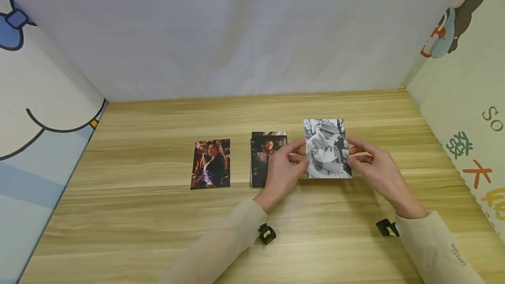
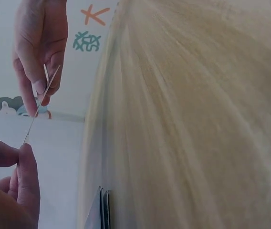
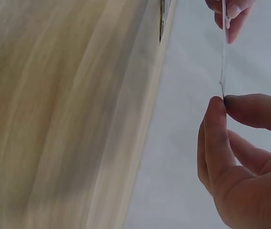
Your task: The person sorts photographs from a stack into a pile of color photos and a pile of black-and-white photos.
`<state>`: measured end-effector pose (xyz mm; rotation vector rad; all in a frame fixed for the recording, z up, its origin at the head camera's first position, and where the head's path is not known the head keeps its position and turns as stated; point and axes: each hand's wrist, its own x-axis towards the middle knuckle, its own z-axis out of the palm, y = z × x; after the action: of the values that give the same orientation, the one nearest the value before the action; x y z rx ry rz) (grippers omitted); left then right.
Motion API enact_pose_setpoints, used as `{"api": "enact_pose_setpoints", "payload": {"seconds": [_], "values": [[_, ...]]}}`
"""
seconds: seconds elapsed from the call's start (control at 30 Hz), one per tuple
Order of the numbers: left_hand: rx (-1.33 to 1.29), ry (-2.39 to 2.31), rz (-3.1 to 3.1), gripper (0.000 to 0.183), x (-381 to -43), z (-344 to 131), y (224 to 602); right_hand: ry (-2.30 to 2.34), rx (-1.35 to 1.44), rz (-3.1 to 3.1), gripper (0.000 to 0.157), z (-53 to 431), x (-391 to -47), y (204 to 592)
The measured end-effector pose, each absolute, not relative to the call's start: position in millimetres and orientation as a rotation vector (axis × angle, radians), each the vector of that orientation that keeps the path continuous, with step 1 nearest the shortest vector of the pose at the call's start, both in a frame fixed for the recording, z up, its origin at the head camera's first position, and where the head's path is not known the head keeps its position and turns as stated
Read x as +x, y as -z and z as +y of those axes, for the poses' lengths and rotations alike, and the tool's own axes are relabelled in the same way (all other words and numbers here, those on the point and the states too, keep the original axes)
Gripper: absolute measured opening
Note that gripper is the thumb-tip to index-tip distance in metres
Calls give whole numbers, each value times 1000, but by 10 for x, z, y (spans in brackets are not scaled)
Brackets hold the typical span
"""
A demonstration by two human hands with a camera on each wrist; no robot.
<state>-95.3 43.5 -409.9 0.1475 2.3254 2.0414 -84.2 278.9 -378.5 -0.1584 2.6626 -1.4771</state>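
Both hands hold up a black-and-white photo card above the table, one at each side edge. My left hand pinches its left edge between thumb and fingers. The opposite edge is pinched by my right hand. Edge-on, the card looks like a thin line in the left wrist view, and the right wrist view shows the card the same way. Partly behind my left hand lies a small stack of dark photo cards, topped by a portrait. Farther left, a colour photo card of a seated figure lies flat.
The wood-grain table is bounded at the back by a pale cloth wall. Printed panels stand at the left and right. Each sleeve cuff carries a small black device, one on the left and one on the right.
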Motion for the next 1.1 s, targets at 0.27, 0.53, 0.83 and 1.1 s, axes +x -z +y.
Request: {"api": "enact_pose_setpoints", "payload": {"seconds": [0.27,0.53,0.83,1.1], "values": [[149,-1971,2379,49,-967,460,4152,1404,-140,2648,61,2801,-874,3813],[144,-1959,2379,49,-977,486,4189,1347,-147,2630,64,2811,-913,3847],[155,-1875,2453,50,-990,490,4209,1298,-166,2623,67,2804,-972,3906],[157,-1769,2487,57,-988,489,4222,1240,-190,2637,65,2801,-1013,3925]]}}
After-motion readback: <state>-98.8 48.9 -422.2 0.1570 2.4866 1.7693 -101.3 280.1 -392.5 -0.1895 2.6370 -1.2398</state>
